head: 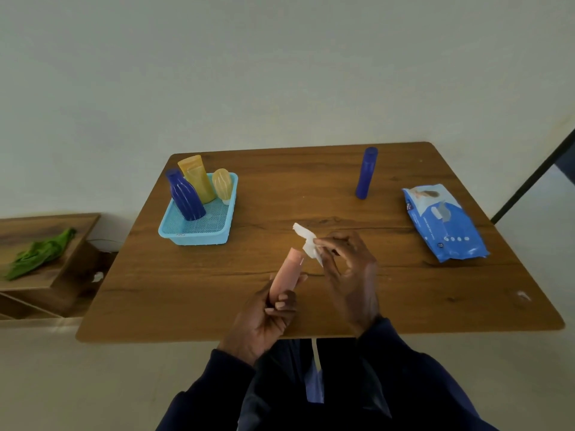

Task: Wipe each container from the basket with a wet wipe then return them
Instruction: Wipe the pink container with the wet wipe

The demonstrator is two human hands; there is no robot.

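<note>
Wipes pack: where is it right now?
In the head view, the blue wipes pack lies flat near the right edge of the table, right of the right hand pinching a wipe, nearer the camera than the lone upright blue bottle.

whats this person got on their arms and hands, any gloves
No gloves: left hand and right hand are bare, no ring or watch showing. Dark navy long sleeves, left sleeve and right sleeve, reach the wrists.

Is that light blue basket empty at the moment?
No, the basket holds three containers: a dark blue bottle, a yellow tube and a pale yellow bottle.
</note>
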